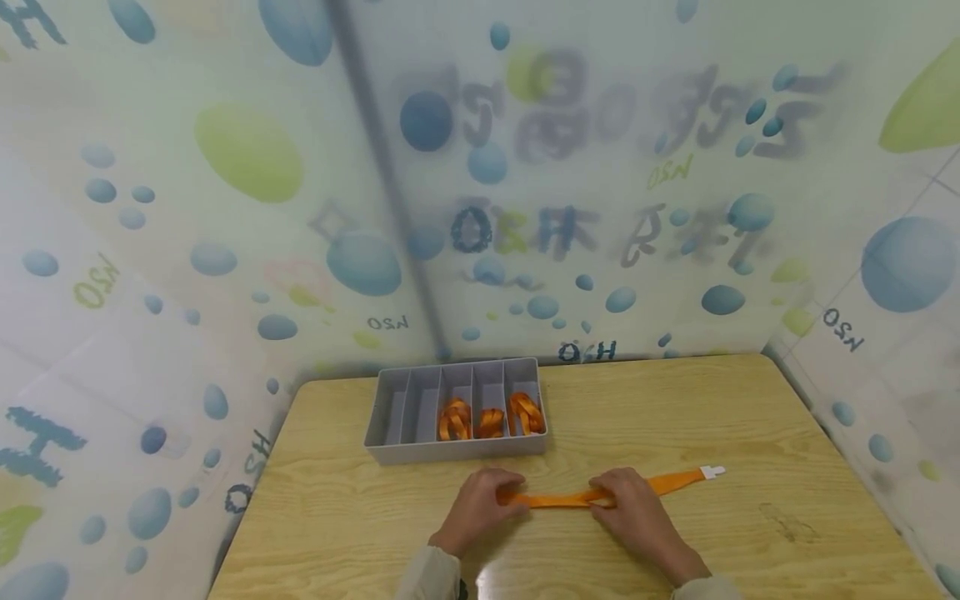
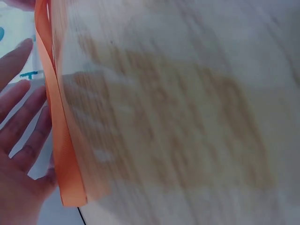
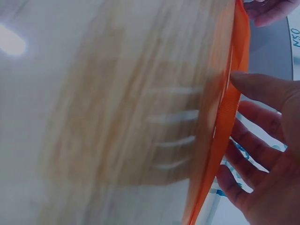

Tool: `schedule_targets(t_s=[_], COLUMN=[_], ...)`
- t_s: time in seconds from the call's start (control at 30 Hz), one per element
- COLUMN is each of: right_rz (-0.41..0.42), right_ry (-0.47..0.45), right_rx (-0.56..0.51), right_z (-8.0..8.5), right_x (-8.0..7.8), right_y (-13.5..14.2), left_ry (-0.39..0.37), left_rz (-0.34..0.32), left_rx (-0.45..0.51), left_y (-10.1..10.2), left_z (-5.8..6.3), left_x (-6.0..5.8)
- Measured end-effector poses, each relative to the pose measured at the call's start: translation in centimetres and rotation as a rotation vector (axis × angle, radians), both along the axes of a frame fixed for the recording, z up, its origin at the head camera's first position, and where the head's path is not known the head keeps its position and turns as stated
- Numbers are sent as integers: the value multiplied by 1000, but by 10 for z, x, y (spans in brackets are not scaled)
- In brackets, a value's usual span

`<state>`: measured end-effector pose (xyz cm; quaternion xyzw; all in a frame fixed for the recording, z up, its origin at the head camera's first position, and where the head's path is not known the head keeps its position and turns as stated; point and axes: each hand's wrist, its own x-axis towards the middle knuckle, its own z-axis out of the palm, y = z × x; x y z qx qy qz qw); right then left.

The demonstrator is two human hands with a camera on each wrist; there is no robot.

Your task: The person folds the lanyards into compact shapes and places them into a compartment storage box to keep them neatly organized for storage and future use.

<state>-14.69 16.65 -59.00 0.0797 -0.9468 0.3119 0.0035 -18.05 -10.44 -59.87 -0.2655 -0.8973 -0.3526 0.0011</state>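
Note:
An orange lanyard (image 1: 555,502) stretches across the table between the hands, a white plastic clip (image 1: 712,472) at its right end. At its folded left end, my left hand (image 1: 486,508) touches the strap; in the left wrist view, its thumb is apart from the lanyard (image 2: 63,140) and its fingers are loosely spread. Further right, my right hand (image 1: 636,515) pinches the strap lightly. The right wrist view has that thumb over the lanyard (image 3: 225,112) and the other fingertips along its far edge. Two layers of the strap separate slightly beside this hand.
Behind the left hand stands a grey divided box (image 1: 456,451). Its three right compartments hold coiled orange straps (image 1: 491,422); the two left ones are bare. A printed curtain (image 1: 487,275) rises behind the wooden table (image 1: 750,417) and along both sides.

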Motion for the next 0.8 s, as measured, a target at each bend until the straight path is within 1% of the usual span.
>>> schedule_targets(t_s=[0.2,0.33,0.6,0.8], right_rz=[24,35,40,46], right_ry=[37,55,76,81], right_rx=[37,55,55,46], right_z=[-6,-9,-9,-9], right_x=[0,0,0,0], right_y=[0,0,0,-1], left_ry=[-14,-2,22,-6], left_rz=[-12,-19,-45,-72], left_rx=[-33,-48,-95,-80], left_y=[-2,-2,-3,-2], left_z=[0,-1,-2,-2], left_x=[1,0,-1,-2])
